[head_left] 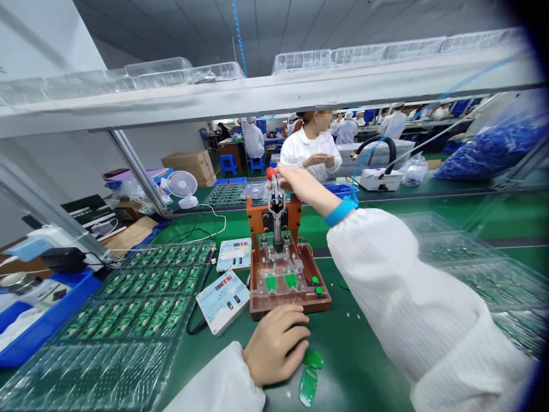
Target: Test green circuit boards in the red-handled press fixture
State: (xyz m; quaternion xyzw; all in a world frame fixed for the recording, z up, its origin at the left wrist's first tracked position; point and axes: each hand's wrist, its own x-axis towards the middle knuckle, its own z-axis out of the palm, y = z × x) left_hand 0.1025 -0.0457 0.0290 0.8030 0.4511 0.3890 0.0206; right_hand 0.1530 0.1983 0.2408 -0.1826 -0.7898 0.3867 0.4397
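My right hand [295, 178] reaches up to the red knob [271, 173] on the lever of a toggle-clamp press [278, 223], gripping it at the top; part of the fingers is hidden behind it. Under the clear plate of the press, two small green circuit boards [291, 281] lie side by side in the fixture. My left hand [278, 345] rests on the green table just in front of the press base [291, 309], fingers slightly bent and apart. Beside its fingertips lie two loose green boards [308, 384], one touching or nearly touching the other.
Two display boxes [223, 300] stand left of the press. Clear trays of circuit boards [141, 286] cover the left side; more stacked trays [484, 274] are at right. A small fan [182, 187] and a blue bin [47, 326] sit further left. A co-worker [311, 146] sits opposite.
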